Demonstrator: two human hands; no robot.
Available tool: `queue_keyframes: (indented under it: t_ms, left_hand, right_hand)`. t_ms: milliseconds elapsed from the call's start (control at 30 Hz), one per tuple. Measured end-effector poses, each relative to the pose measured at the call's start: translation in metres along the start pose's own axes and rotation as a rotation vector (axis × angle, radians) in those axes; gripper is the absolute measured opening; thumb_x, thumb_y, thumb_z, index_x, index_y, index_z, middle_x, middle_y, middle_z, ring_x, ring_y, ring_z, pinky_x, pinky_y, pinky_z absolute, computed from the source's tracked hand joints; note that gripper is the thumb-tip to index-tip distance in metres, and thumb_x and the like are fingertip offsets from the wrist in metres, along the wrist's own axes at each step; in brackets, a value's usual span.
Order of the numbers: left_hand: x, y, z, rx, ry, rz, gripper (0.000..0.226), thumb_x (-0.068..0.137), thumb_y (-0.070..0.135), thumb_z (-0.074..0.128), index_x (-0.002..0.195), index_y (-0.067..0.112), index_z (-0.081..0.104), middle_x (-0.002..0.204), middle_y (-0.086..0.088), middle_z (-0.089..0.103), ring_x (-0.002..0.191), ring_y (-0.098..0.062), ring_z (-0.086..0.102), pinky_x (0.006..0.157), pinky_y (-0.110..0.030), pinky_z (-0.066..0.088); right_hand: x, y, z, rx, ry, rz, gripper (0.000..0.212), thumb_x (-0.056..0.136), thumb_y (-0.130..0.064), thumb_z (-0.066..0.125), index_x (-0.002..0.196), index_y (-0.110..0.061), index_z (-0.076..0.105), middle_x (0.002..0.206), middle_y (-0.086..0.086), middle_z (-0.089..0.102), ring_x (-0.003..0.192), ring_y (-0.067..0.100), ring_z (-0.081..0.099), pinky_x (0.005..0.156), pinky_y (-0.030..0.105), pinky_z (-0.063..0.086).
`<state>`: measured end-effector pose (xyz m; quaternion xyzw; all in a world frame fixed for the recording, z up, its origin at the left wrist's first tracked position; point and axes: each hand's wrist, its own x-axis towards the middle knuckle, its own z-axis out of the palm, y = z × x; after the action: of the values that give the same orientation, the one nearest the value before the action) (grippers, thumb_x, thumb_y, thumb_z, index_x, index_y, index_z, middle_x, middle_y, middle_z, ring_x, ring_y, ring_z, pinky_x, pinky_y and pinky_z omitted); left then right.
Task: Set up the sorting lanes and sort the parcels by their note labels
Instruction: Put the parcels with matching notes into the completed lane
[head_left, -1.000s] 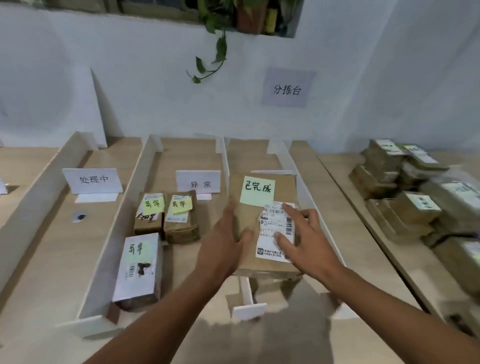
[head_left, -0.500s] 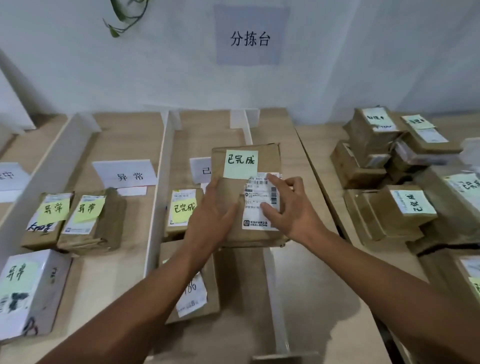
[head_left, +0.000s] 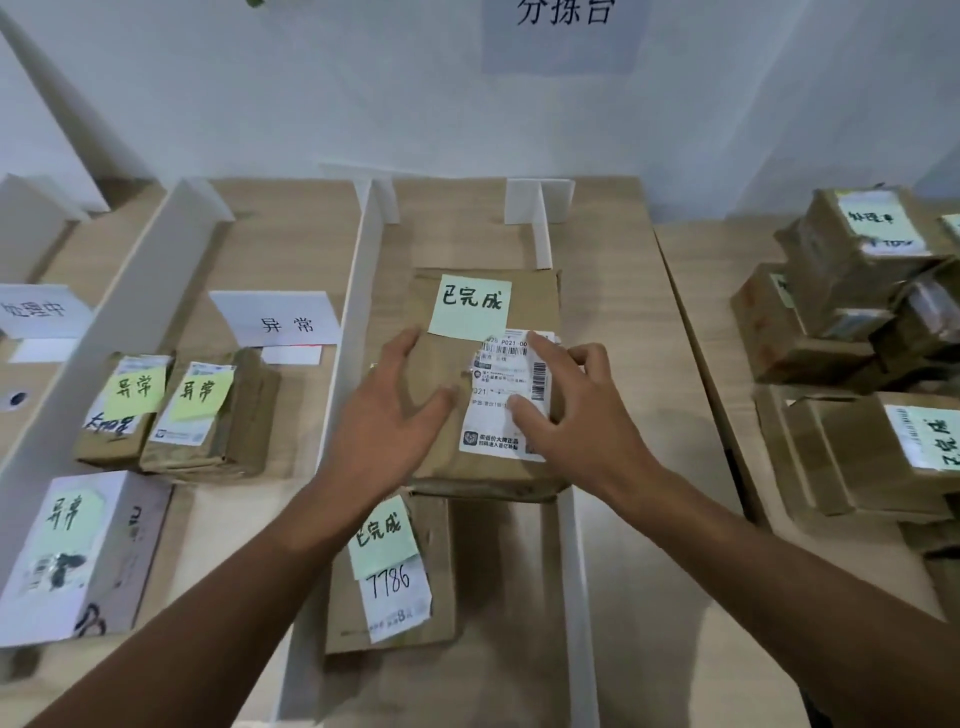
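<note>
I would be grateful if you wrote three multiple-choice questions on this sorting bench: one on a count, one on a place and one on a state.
1. How many parcels with 异常 notes lie in the lane with the 异常 sign?
A. two
B. three
C. five

2. Where is the large parcel?
A. in that same lane
B. on the floor
C. in the next lane to the right, behind the 7786 parcel

3. Which hands touch the large parcel?
A. both
B. the left only
C. neither

Answers:
1. B: two brown parcels and one white parcel carry that note.
2. C: it lies beyond the 7786 parcel, right of the 异常 lane.
3. A: the left hand and the right hand are both on it.
</note>
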<state>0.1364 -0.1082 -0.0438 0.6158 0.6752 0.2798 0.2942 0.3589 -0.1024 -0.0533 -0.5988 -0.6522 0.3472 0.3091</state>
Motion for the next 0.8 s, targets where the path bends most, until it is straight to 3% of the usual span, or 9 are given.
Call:
queue_keyframes:
  t_ms: [67, 133, 200, 300, 433, 667, 800]
  left_hand:
    - [-0.032, -0.015, -0.016, -0.010, 0.005, -0.011, 0.068, 0.087, 0.066, 0.056, 0.146, 0.060, 0.024, 0.141, 0.019, 0.056, 0.113, -0.008, 0.062, 0.090, -0.035, 0.052]
    - [-0.070, -0.035, -0.026, -0.014, 0.016, -0.049, 0.068, 0.086, 0.065, 0.060, 0.145, 0.063, 0.026, 0.137, 0.026, 0.053, 0.110, 0.000, 0.060, 0.081, -0.024, 0.049]
    - [-0.103, -0.056, -0.030, 0.020, 0.028, -0.094, 0.069, 0.089, 0.057, 0.064, 0.147, 0.059, 0.028, 0.142, 0.024, 0.052, 0.110, -0.005, 0.059, 0.080, -0.022, 0.045]
    - [-0.137, -0.078, -0.033, 0.030, 0.012, -0.163, 0.073, 0.088, 0.061, 0.062, 0.151, 0.058, 0.024, 0.148, 0.022, 0.047, 0.121, -0.014, 0.057, 0.086, -0.029, 0.048]
    - [-0.150, -0.093, -0.036, 0.023, 0.031, -0.162, 0.076, 0.083, 0.073, 0.055, 0.151, 0.058, 0.023, 0.151, 0.017, 0.049, 0.122, -0.013, 0.057, 0.087, -0.033, 0.050]
    - [-0.149, -0.110, -0.023, 0.017, 0.012, -0.199, 0.078, 0.086, 0.062, 0.059, 0.153, 0.050, 0.021, 0.156, 0.008, 0.045, 0.129, -0.020, 0.056, 0.095, -0.043, 0.054]
    - [-0.151, -0.099, -0.029, 0.041, -0.012, -0.183, 0.075, 0.093, 0.053, 0.063, 0.156, 0.045, 0.023, 0.159, 0.002, 0.040, 0.138, -0.024, 0.047, 0.103, -0.047, 0.051]
  right_hand:
    - [-0.031, -0.007, 0.018, 0.039, -0.030, 0.008, 0.072, 0.085, -0.058, 0.058, 0.151, -0.044, 0.032, 0.124, -0.015, 0.028, 0.117, 0.009, 0.056, 0.074, 0.026, 0.063]
    - [-0.065, -0.012, 0.042, 0.050, -0.071, 0.021, 0.075, 0.081, -0.065, 0.052, 0.151, -0.047, 0.030, 0.126, -0.017, 0.026, 0.120, 0.008, 0.053, 0.078, 0.026, 0.062]
    - [-0.093, -0.013, 0.065, 0.030, -0.104, 0.032, 0.076, 0.083, -0.063, 0.054, 0.152, -0.046, 0.029, 0.127, -0.017, 0.025, 0.120, 0.006, 0.051, 0.082, 0.025, 0.061]
    - [-0.120, -0.014, 0.091, 0.066, -0.162, 0.058, 0.072, 0.091, -0.051, 0.063, 0.153, -0.046, 0.027, 0.129, -0.020, 0.023, 0.117, 0.004, 0.051, 0.076, 0.019, 0.060]
    - [-0.130, -0.013, 0.106, 0.084, -0.175, 0.045, 0.070, 0.090, -0.053, 0.063, 0.150, -0.052, 0.025, 0.128, -0.025, 0.022, 0.106, -0.003, 0.053, 0.066, 0.014, 0.058]
    - [-0.134, -0.007, 0.122, 0.055, -0.132, 0.044, 0.069, 0.087, -0.061, 0.057, 0.150, -0.050, 0.030, 0.129, -0.023, 0.024, 0.113, 0.007, 0.053, 0.063, 0.012, 0.057]
    - [-0.134, -0.010, 0.116, -0.011, -0.126, 0.023, 0.068, 0.093, -0.054, 0.059, 0.152, -0.050, 0.026, 0.132, -0.021, 0.023, 0.126, 0.012, 0.049, 0.072, 0.017, 0.060]
